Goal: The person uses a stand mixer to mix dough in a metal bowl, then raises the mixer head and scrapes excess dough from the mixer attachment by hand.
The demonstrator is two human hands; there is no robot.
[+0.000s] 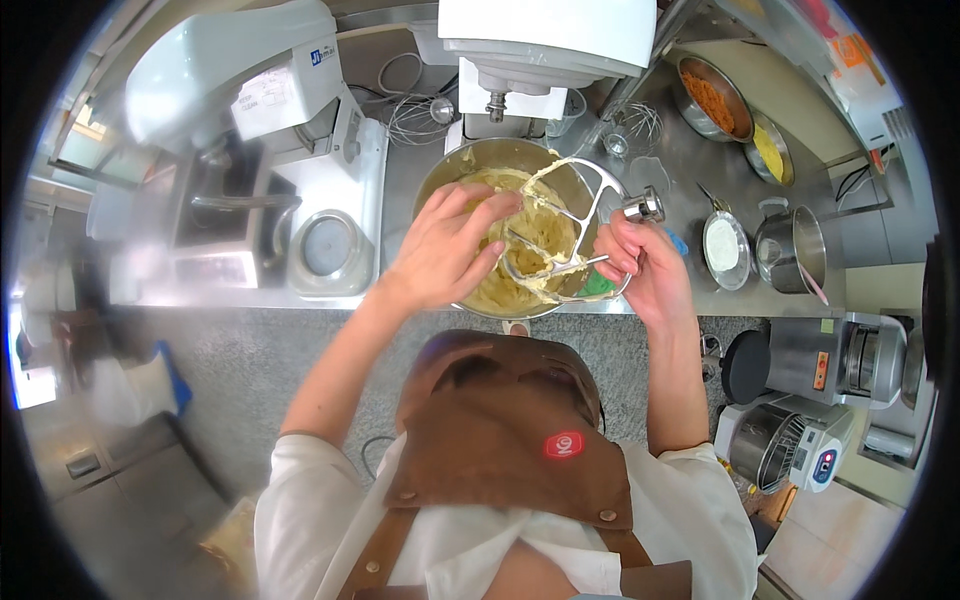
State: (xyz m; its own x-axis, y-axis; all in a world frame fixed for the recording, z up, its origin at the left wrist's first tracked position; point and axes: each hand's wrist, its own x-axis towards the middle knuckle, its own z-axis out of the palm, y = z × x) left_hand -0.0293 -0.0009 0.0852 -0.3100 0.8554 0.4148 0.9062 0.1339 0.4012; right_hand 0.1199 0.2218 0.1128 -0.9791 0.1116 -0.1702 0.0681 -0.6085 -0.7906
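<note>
My right hand grips a metal flat beater near its shaft end. The beater is tilted over a steel mixing bowl, with pale yellow dough clinging to its frame and bars. My left hand is over the bowl's left side, fingers apart, its fingertips close to the beater; whether they touch it cannot be told. A soft, pale yellow dough lies inside the bowl, partly hidden by my left hand. Above the bowl, the bare steel attachment shaft of a white stand mixer points down.
Wire whisks lie behind the bowl. On the right are a bowl of orange crumbs, a bowl of yellow powder, a dish of white powder and a steel pot. A second white mixer stands left.
</note>
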